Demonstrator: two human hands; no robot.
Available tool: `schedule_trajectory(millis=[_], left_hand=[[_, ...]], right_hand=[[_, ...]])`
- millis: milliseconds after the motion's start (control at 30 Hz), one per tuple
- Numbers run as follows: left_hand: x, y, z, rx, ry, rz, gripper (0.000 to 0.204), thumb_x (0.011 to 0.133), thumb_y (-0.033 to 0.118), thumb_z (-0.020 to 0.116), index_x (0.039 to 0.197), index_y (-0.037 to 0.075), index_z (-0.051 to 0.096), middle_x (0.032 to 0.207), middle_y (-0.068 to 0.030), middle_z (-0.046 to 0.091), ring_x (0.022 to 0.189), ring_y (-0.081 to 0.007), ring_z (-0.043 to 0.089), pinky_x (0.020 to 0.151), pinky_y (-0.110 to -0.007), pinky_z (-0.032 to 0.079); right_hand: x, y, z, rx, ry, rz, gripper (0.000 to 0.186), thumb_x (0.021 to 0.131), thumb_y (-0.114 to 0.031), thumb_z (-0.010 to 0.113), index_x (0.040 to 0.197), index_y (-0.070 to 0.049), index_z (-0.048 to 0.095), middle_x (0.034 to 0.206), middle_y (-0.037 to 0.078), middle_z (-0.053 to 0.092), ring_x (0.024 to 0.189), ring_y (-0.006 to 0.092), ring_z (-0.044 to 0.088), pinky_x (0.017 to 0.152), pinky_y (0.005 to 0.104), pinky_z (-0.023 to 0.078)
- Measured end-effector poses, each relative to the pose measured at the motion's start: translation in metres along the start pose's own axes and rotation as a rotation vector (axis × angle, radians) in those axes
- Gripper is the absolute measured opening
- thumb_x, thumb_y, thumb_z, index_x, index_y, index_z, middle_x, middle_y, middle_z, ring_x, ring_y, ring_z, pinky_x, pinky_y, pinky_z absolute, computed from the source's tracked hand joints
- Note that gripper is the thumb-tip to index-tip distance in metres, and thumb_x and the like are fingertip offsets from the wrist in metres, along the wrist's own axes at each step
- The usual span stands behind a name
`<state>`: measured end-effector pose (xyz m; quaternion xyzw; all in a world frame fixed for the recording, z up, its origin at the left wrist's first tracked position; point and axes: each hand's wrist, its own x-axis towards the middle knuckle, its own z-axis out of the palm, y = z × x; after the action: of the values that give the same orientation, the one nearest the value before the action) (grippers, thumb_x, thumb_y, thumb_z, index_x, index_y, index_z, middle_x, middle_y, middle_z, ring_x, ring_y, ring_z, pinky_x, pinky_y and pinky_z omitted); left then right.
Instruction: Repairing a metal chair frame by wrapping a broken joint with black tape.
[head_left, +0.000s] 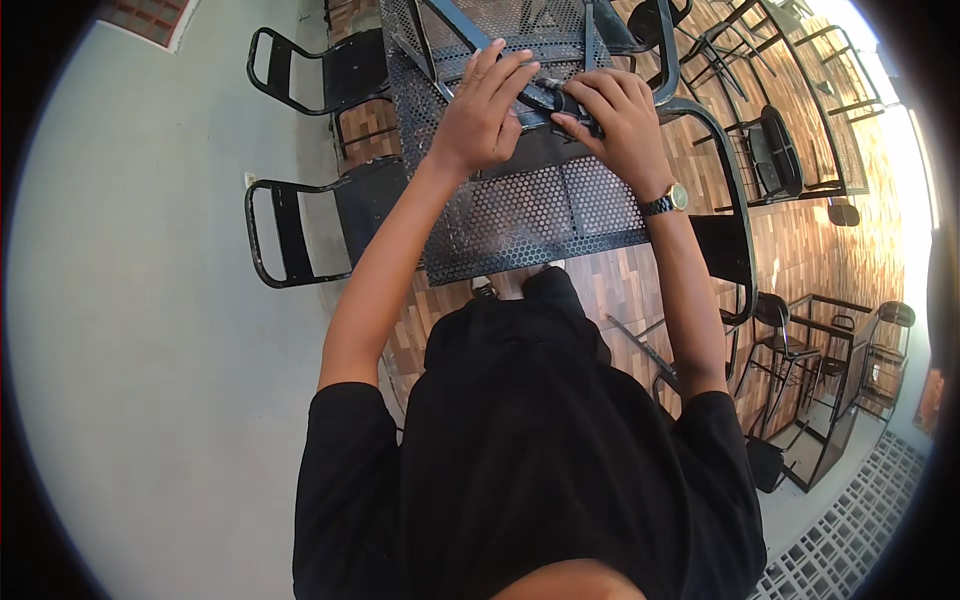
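Note:
A black metal chair frame [455,22] lies across the perforated black metal table [520,205] in front of me. My left hand [485,115] rests on one of its bars, fingers stretched out over the metal and thumb tucked at the side. Closed around a small black tool-like object [572,103] is my right hand [622,118], with a watch [668,199] on its wrist. A short dark, partly shiny end of that object points toward the bar by my left fingers. Its exact kind is hidden by my fingers.
Black metal chairs [287,232] stand along the table's left side by a pale wall [150,300]. More chairs [735,250] are at the right edge, and another table with chairs [770,150] stands farther right. Wood-patterned floor [625,290] shows below.

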<state>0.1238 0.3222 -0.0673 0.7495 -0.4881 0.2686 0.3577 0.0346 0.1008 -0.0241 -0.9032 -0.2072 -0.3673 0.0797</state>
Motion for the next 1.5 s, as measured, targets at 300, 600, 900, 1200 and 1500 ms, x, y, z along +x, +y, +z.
schedule_trajectory(millis=[300, 600, 900, 1200, 1500], left_hand=[[0.005, -0.003, -0.004, -0.079, -0.068, -0.015, 0.06, 0.088, 0.013, 0.052, 0.147, 0.008, 0.057, 0.159, -0.0131, 0.046, 0.156, -0.0417, 0.028, 0.128, -0.056, 0.021], [0.033, -0.061, -0.015, 0.124, -0.081, 0.101, 0.037, 0.107, 0.028, 0.043, 0.131, 0.012, 0.066, 0.144, -0.0111, 0.058, 0.151, -0.038, 0.036, 0.125, -0.057, 0.023], [0.026, -0.06, -0.001, 0.073, 0.014, 0.056, 0.027, 0.104, 0.029, 0.05, 0.117, 0.013, 0.069, 0.132, -0.0088, 0.061, 0.143, -0.0361, 0.044, 0.125, -0.058, 0.025], [0.026, -0.069, -0.009, 0.077, -0.023, 0.092, 0.029, 0.106, 0.034, 0.051, 0.121, 0.015, 0.068, 0.136, -0.0092, 0.06, 0.143, -0.0348, 0.045, 0.124, -0.056, 0.027], [0.03, -0.073, -0.014, 0.1, -0.073, 0.108, 0.034, 0.109, 0.04, 0.049, 0.122, 0.015, 0.068, 0.138, -0.0116, 0.059, 0.145, -0.0343, 0.044, 0.125, -0.055, 0.028]], right_hand=[[0.013, -0.019, 0.019, -0.01, 0.0, 0.086, 0.036, 0.09, -0.036, 0.078, 0.115, -0.009, 0.073, 0.111, 0.005, 0.072, 0.107, 0.0262, 0.065, 0.094, 0.0414, 0.049], [0.004, -0.008, -0.003, 0.109, -0.09, 0.085, 0.04, 0.085, -0.031, 0.078, 0.118, -0.011, 0.07, 0.117, 0.006, 0.066, 0.116, 0.0298, 0.06, 0.102, 0.0453, 0.047], [0.02, -0.036, 0.022, 0.008, -0.07, 0.145, 0.036, 0.084, -0.034, 0.076, 0.106, -0.006, 0.07, 0.105, 0.007, 0.068, 0.106, 0.0298, 0.062, 0.098, 0.0442, 0.048], [0.041, -0.064, 0.042, -0.054, -0.092, 0.366, 0.034, 0.085, -0.025, 0.076, 0.108, -0.002, 0.071, 0.103, 0.01, 0.07, 0.094, 0.0308, 0.066, 0.086, 0.044, 0.053], [0.018, -0.052, 0.017, -0.035, -0.026, 0.25, 0.044, 0.079, -0.025, 0.078, 0.117, -0.005, 0.07, 0.114, 0.01, 0.069, 0.113, 0.0308, 0.061, 0.101, 0.0446, 0.048]])
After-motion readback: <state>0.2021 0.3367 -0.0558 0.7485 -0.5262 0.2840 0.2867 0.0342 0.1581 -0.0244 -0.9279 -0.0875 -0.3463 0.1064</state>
